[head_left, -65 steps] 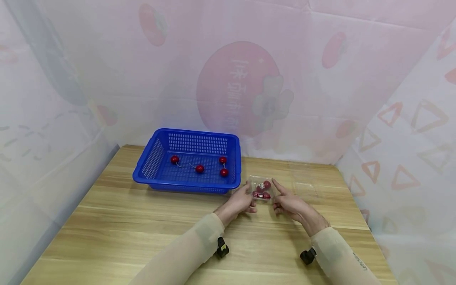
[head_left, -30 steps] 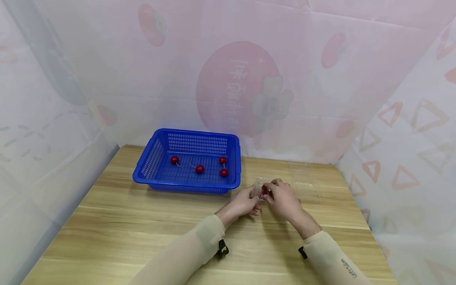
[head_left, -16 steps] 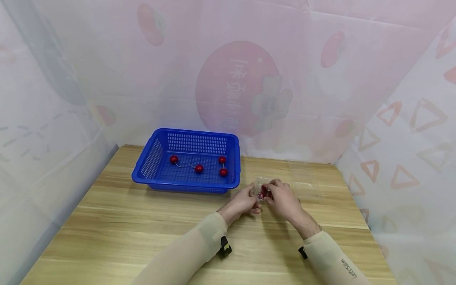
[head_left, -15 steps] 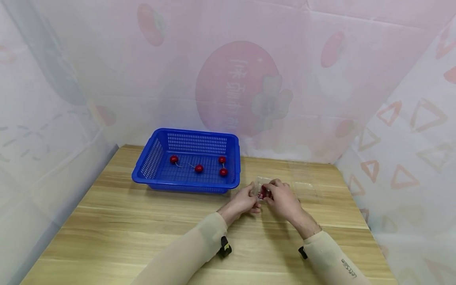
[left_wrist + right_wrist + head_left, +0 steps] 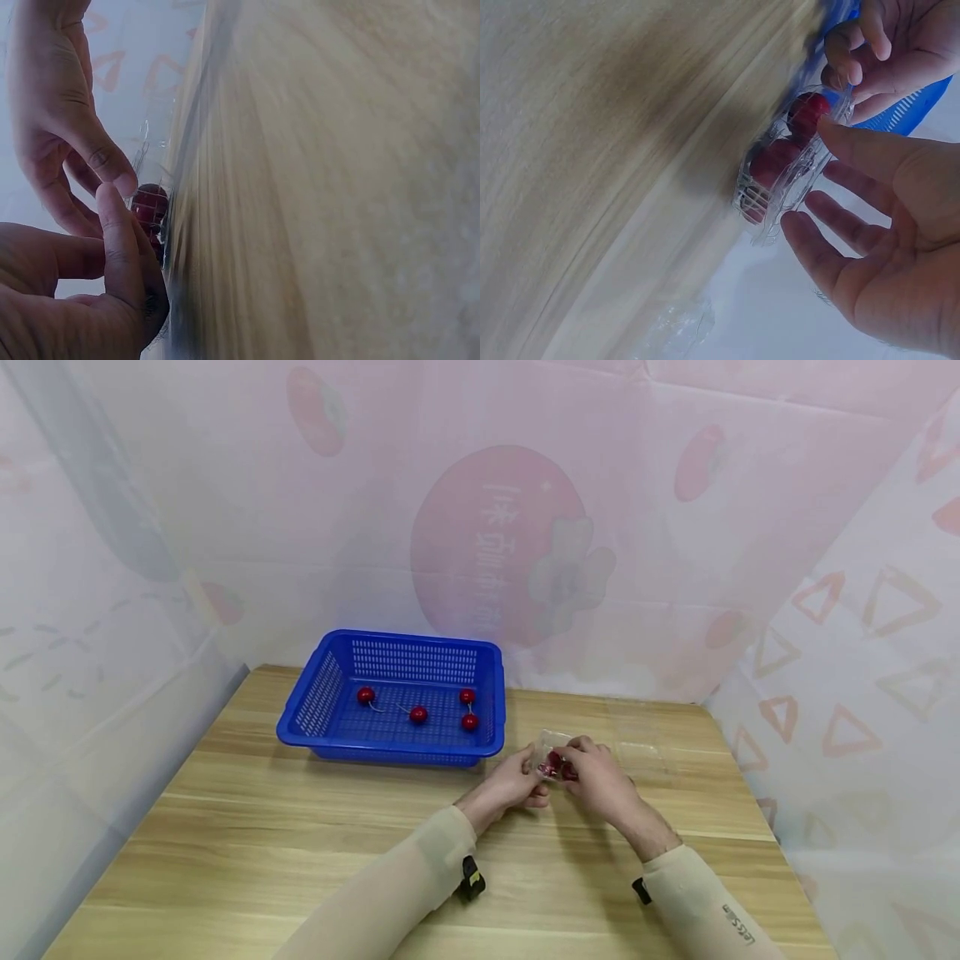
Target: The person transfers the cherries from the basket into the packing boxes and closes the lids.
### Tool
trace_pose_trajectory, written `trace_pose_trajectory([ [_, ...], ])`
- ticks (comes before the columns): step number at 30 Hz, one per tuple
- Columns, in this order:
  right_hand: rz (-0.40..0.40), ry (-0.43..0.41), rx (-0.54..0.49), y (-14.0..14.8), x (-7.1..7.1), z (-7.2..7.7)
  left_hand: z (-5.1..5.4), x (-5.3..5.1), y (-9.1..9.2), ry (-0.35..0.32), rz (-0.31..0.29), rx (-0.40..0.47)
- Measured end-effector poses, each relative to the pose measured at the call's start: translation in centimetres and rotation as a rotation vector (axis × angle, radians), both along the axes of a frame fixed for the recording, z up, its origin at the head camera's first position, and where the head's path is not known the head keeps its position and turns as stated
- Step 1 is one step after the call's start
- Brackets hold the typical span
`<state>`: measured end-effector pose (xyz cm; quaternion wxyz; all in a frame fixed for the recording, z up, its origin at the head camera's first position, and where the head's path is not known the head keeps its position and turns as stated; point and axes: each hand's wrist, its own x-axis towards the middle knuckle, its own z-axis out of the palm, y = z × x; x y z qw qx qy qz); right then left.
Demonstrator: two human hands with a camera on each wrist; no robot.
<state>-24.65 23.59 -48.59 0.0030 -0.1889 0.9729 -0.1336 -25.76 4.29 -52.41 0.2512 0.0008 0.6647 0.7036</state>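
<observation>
A small clear plastic box [image 5: 553, 740] with several red cherries [image 5: 775, 161] inside stands on the table right of the basket. In the right wrist view its lid lies over the cherries. My left hand [image 5: 514, 781] holds the box's left end, with the fingertips close to its edge. Over the right part is my right hand [image 5: 600, 781], its fingers spread and only slightly bent. Its thumb touches the lid near one cherry, and the other fingertips are at the rim. In the head view this hand hides part of the box.
A blue plastic basket [image 5: 390, 748] stands at the back left, with several stemmed cherries [image 5: 418, 715] on its floor. More clear plastic packaging [image 5: 641, 747] lies right of my right hand. Printed cloth walls [image 5: 637, 610] enclose the wooden table [image 5: 300, 827] at the back and sides.
My right hand has moved from the box's right side, index finger extended, onto its lid. The box has shifted slightly right. Over the last half second the right fingers have shifted only slightly.
</observation>
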Motion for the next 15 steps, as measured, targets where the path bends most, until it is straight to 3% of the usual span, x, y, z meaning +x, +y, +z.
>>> trace_pose_trajectory([
  [7, 0.011, 0.022, 0.018, -0.05, -0.08, -0.09, -0.11, 0.03, -0.22, 0.025, -0.002, -0.018],
  [15, -0.004, 0.017, 0.039, -0.19, -0.03, -0.15, -0.16, -0.08, -0.16, -0.004, -0.001, -0.021],
])
